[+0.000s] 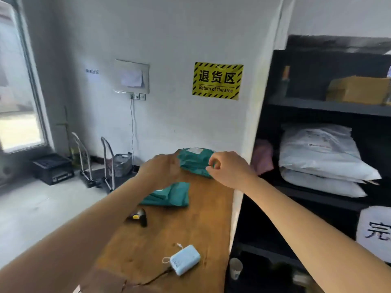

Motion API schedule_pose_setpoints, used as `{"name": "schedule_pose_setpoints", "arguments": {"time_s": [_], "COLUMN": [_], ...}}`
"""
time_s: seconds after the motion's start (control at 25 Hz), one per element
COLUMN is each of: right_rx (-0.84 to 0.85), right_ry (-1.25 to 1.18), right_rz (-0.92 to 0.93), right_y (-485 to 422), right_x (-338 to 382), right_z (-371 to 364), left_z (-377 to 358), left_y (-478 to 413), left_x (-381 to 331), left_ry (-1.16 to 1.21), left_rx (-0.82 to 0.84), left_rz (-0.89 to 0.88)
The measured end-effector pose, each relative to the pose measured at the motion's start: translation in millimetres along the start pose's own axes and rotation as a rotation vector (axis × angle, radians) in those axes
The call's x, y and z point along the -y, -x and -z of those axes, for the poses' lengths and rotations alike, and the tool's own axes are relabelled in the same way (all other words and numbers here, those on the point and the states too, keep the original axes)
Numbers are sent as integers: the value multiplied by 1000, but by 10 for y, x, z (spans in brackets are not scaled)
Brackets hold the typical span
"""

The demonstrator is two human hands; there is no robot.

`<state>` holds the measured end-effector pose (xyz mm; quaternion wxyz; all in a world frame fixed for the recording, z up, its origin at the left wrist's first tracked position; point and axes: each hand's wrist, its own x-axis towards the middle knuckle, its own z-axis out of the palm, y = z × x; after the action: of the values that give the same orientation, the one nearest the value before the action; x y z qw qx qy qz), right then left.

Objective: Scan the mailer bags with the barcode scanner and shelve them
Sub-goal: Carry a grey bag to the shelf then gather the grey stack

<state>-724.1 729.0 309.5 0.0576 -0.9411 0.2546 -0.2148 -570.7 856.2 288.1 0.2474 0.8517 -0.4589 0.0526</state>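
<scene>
A green mailer bag with a white label lies at the far end of the wooden table. My right hand pinches its right edge between thumb and fingers. My left hand rests against the bag's left side; its fingers are hidden behind the hand. A second green mailer bag lies flat in the middle of the table. The black and yellow barcode scanner lies on the table to the left, untouched.
A light blue power bank with a cable sits near the table's front. Black shelves stand on the right with white parcels and a cardboard box. Hand trolleys and a black crate stand on the floor at left.
</scene>
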Motion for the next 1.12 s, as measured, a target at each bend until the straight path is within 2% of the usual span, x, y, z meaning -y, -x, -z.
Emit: {"name": "schedule_pose_setpoints", "arguments": {"time_s": [0.2, 0.36, 0.48, 0.64, 0.8, 1.12], "right_rx": [89, 172, 242, 330, 407, 341], "right_ry": [-71, -88, -58, -4, 102, 6], "right_rz": [218, 394, 472, 530, 595, 502], "right_y": [-923, -1546, -1949, -2579, -3458, -5463], "right_x": [1771, 3333, 4129, 4711, 5147, 5561], "right_z": [-937, -1680, -2124, -2613, -3080, -3544], "left_z": [872, 1618, 1964, 2150, 2305, 2688], "left_y": [238, 406, 505, 343, -417, -2190], "left_x": [2148, 3639, 4599, 5446, 6158, 7213], "left_ry": [-121, -221, -284, -315, -286, -325], "left_rx": [-63, -79, -66, 0, -29, -7], "left_rz": [197, 250, 337, 381, 345, 320]}}
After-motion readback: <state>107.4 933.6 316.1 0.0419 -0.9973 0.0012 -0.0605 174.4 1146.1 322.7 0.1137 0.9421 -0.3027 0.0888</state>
